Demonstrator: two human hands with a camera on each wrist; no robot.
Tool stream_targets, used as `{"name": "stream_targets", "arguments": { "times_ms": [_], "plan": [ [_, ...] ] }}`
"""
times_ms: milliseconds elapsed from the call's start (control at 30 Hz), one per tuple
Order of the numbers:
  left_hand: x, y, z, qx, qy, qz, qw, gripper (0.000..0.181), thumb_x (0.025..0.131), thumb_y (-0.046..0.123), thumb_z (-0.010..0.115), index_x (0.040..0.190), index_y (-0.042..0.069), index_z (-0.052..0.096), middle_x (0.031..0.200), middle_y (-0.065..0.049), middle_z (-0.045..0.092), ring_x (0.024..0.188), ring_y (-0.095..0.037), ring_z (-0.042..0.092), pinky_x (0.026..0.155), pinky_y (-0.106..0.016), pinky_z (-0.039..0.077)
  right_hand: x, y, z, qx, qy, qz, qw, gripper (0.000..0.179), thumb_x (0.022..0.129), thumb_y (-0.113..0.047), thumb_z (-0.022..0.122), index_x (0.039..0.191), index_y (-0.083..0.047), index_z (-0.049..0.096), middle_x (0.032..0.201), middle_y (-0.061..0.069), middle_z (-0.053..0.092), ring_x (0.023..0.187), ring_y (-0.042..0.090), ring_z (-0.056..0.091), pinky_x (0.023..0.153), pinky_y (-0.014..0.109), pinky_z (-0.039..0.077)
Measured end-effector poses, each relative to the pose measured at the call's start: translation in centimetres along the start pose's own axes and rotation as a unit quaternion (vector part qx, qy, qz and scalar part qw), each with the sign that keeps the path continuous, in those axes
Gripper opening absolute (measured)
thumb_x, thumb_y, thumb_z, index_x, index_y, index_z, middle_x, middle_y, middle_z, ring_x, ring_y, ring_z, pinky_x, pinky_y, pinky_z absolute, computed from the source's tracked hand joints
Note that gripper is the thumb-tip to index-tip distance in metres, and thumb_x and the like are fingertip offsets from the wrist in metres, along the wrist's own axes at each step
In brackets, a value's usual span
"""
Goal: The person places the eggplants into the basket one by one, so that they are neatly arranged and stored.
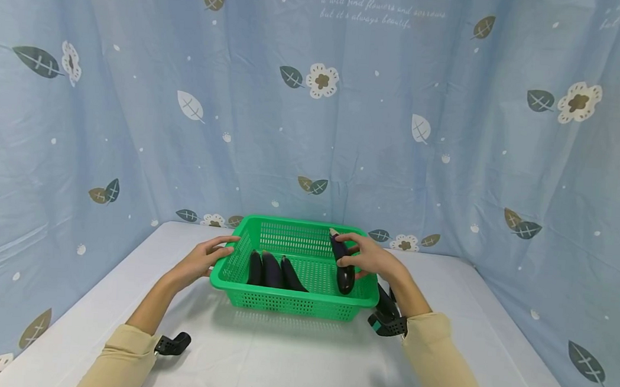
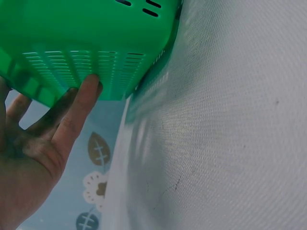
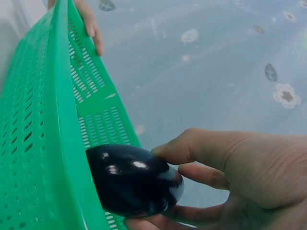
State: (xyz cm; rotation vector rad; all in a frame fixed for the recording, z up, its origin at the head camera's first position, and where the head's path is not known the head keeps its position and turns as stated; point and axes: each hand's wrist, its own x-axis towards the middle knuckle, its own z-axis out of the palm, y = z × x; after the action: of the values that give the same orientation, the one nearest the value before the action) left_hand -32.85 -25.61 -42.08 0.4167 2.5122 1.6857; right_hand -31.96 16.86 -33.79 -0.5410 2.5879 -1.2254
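A dark purple eggplant (image 1: 345, 277) slants inside the right end of a green plastic basket (image 1: 303, 297). My right hand (image 1: 371, 255) grips it around its sides, thumb and fingers spread across its body. In the right wrist view, the glossy rounded end of the eggplant (image 3: 132, 179) shows just past the basket's rim. At the basket's left end, my left hand (image 1: 207, 258) holds the rim, with fingers (image 2: 79, 103) against the outside of the slotted wall in the left wrist view. Three more eggplants (image 1: 272, 271) lie side by side in the basket's left half.
The basket stands on a white-covered table (image 1: 257, 362). Behind and around the table hangs a blue curtain (image 1: 365, 161) printed with leaves and flowers. Black camera mounts (image 1: 173, 344) are strapped at both wrists, the right one close to the basket's front right corner.
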Motion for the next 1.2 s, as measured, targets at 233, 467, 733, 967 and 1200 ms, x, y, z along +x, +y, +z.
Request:
{"name": "stream_targets", "arguments": {
  "times_ms": [233, 467, 733, 967, 1200],
  "plan": [
    [0.0, 0.0, -0.1, 0.0, 0.001, -0.003, 1.0, 0.055, 0.099, 0.048, 0.053, 0.15, 0.031, 0.04, 0.151, -0.018, 0.041, 0.13, -0.037, 0.051, 0.087, -0.043, 0.058, 0.7, -0.1, 0.7, 0.022, -0.006, 0.01, 0.9997, 0.061, 0.092, -0.016, 0.068, 0.147, -0.018, 0.043, 0.147, 0.027, 0.037, 0.111, 0.034, 0.062, 0.068, 0.042, 0.061],
    [0.0, -0.1, -0.1, 0.001, 0.003, -0.005, 1.0, 0.055, 0.099, 0.049, 0.053, 0.149, 0.031, 0.04, 0.151, -0.018, 0.041, 0.129, -0.037, 0.052, 0.086, -0.043, 0.058, 1.3, -0.1, 1.2, 0.028, -0.015, 0.018, 0.9993, 0.062, 0.091, -0.017, 0.07, 0.147, -0.021, 0.044, 0.145, 0.024, 0.041, 0.108, 0.029, 0.063, 0.066, 0.041, 0.061],
    [0.0, -0.1, 0.0, -0.002, 0.002, -0.002, 1.0, 0.055, 0.099, 0.05, 0.053, 0.149, 0.031, 0.04, 0.151, -0.018, 0.041, 0.131, -0.038, 0.05, 0.086, -0.043, 0.058, 2.1, -0.2, 2.0, 0.03, -0.027, 0.022, 0.999, 0.061, 0.091, -0.015, 0.07, 0.146, -0.022, 0.046, 0.145, 0.021, 0.046, 0.112, 0.029, 0.063, 0.071, 0.047, 0.061],
    [0.1, -0.2, -0.1, -0.003, 0.0, -0.001, 1.0, 0.055, 0.099, 0.049, 0.053, 0.149, 0.031, 0.04, 0.154, -0.017, 0.036, 0.137, -0.041, 0.042, 0.088, -0.044, 0.057, 2.7, -0.4, 2.6, 0.031, -0.038, 0.037, 0.9981, 0.06, 0.09, -0.017, 0.071, 0.145, -0.023, 0.047, 0.139, 0.019, 0.05, 0.096, 0.022, 0.067, 0.074, 0.05, 0.06],
    [0.1, -0.3, -0.1, -0.002, -0.001, 0.0, 1.0, 0.055, 0.099, 0.049, 0.053, 0.149, 0.031, 0.04, 0.153, -0.017, 0.037, 0.137, -0.041, 0.042, 0.089, -0.045, 0.057, 3.3, -0.7, 3.4, 0.037, -0.055, 0.049, 0.9966, 0.06, 0.091, -0.017, 0.071, 0.145, -0.024, 0.047, 0.137, 0.018, 0.052, 0.098, 0.024, 0.068, 0.079, 0.052, 0.059]
  ]
}}
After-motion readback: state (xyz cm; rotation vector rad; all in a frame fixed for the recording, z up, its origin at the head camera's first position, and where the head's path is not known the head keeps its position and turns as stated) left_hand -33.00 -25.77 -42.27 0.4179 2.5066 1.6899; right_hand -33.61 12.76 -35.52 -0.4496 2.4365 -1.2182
